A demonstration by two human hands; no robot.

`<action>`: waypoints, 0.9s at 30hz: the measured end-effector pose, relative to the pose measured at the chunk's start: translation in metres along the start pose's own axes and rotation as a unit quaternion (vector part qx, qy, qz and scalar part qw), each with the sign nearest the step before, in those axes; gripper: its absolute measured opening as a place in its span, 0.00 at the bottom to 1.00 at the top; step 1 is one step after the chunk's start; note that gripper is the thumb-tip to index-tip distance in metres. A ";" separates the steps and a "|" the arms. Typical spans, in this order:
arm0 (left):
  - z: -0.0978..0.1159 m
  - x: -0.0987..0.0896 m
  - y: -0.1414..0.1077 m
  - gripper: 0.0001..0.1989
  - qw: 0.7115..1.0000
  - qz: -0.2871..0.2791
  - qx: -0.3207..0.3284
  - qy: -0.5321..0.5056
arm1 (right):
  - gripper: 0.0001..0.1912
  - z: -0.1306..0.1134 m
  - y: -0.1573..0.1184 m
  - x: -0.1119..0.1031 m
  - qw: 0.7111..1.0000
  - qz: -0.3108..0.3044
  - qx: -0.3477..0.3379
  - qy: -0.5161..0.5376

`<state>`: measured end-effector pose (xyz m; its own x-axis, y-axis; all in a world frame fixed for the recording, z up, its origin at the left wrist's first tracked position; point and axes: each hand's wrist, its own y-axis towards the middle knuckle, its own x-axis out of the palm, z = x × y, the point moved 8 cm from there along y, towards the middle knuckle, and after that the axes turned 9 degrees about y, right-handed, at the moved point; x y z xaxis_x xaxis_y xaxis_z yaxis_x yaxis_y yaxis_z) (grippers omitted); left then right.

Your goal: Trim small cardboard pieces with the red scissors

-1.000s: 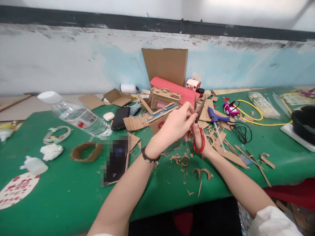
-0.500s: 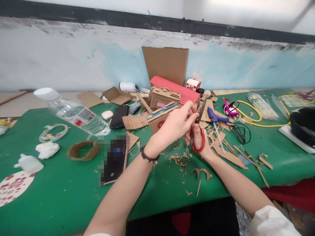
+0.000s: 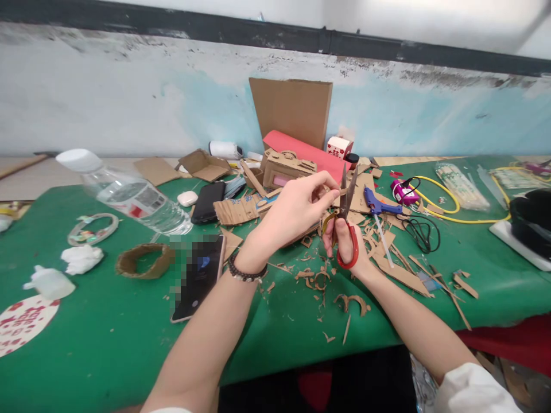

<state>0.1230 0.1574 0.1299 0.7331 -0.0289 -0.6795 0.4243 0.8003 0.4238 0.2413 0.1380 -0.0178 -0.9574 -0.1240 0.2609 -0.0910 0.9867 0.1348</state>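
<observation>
My right hand is closed around the red-handled scissors, whose blades point up and stand slightly apart. To their left, my left hand is closed in a pinch at thumb and forefinger. A small strip of cardboard shows at those fingertips, reaching across to the blades; most of it is hidden. Behind the left hand sits a camera-shaped cardboard piece. Cardboard scraps are scattered on the green table below both hands.
On the left are a water bottle, a cardboard ring and a phone. A blue glue gun, a purple plug block and a yellow cable lie on the right. A cardboard sheet leans on the wall.
My left hand has drawn slightly left and down, away from the scissors, leaving the blades and small strip in clearer view. The right hand has barely moved and keeps the scissors.
</observation>
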 end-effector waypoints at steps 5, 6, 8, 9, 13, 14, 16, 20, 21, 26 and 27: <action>-0.002 -0.010 0.001 0.11 1.000 0.022 0.002 0.005 | 0.29 -0.005 -0.001 -0.002 0.998 0.005 -0.024 -0.060; -0.003 -0.013 0.001 0.11 1.000 0.027 0.002 0.007 | 0.28 -0.006 -0.001 -0.001 0.997 -0.001 -0.028 -0.065; -0.006 -0.018 0.000 0.11 0.999 0.031 -0.002 0.013 | 0.26 -0.006 -0.001 0.002 0.997 -0.020 -0.034 -0.064; -0.007 -0.020 0.000 0.11 0.999 0.028 -0.006 0.014 | 0.26 -0.005 -0.001 0.003 0.997 -0.030 -0.036 -0.063; -0.011 -0.024 -0.001 0.09 1.000 0.002 -0.022 0.001 | 0.26 -0.001 0.002 0.005 0.995 -0.054 -0.033 -0.080; -0.012 -0.025 -0.001 0.07 1.000 0.003 -0.027 -0.010 | 0.26 0.000 0.002 0.005 0.994 -0.057 -0.030 -0.086; -0.013 -0.028 -0.001 0.06 0.999 0.017 -0.037 -0.035 | 0.25 0.001 0.001 0.005 0.993 -0.061 -0.028 -0.095; -0.014 -0.032 0.000 0.06 0.997 0.048 -0.039 -0.055 | 0.23 0.002 -0.001 0.006 0.993 -0.060 -0.024 -0.099; -0.014 -0.032 0.001 0.04 0.996 0.051 -0.036 -0.060 | 0.23 0.002 -0.001 0.006 0.993 -0.059 -0.024 -0.097; -0.015 -0.027 0.002 0.03 0.993 0.066 -0.021 -0.099 | 0.24 0.003 -0.003 0.007 0.994 -0.061 -0.012 -0.089; -0.016 -0.026 0.002 0.04 0.992 0.074 -0.017 -0.104 | 0.24 0.002 -0.003 0.007 0.994 -0.061 -0.011 -0.090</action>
<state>0.0968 0.1696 0.1388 0.8814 -0.0294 -0.4714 0.2876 0.8250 0.4864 0.2344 0.1348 -0.0187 -0.9735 -0.2190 0.0661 -0.2047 0.9630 0.1754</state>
